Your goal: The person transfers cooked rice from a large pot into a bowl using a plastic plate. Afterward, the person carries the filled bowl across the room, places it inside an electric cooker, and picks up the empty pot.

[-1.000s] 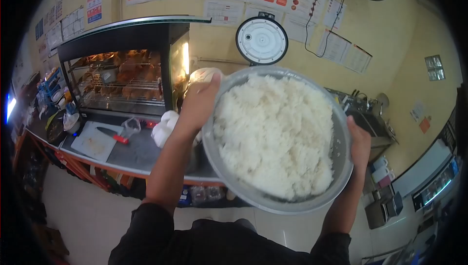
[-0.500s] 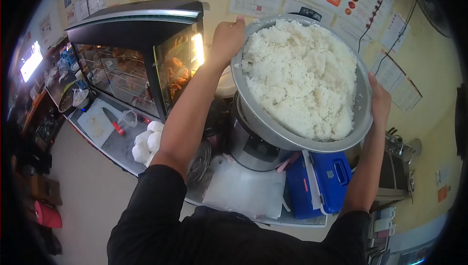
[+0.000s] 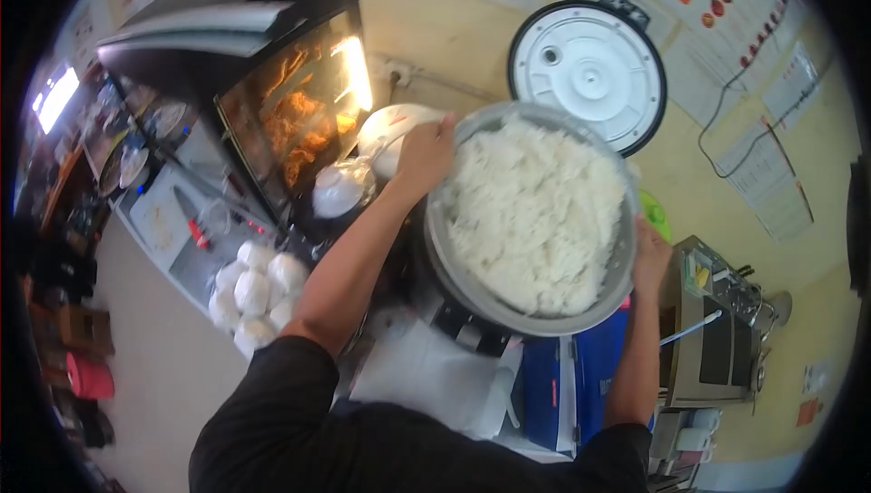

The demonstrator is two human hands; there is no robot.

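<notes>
A wide metal rice pot (image 3: pixel 564 323) heaped with cooked white rice (image 3: pixel 543 212) is held up in front of me, tilted so the rice shows. My left hand (image 3: pixel 426 153) grips its rim at the upper left, fingers closed. At the right side, my right hand (image 3: pixel 650 259) has hold of the rim too, its fingers partly hidden behind the pot. Just under the pot is a dark and silver rice cooker (image 3: pixel 470 334), mostly covered by it. The cooker's raised lid (image 3: pixel 590 80) shows its white inner face behind the pot.
On the left stands a lit display case (image 3: pixel 299 121) with fried chicken. White wrapped bundles (image 3: pixel 259 289) lie near my left forearm. A knife (image 3: pixel 197 232) rests by a cutting board (image 3: pixel 161 216). A blue cooler box (image 3: pixel 594 375) sits below the pot. Farther right is a metal kitchen unit (image 3: pixel 712 330).
The pot has come down and slightly left, closer over the cooker, with both hands still on its rim. My view has shifted, and the raised lid now shows fully.
</notes>
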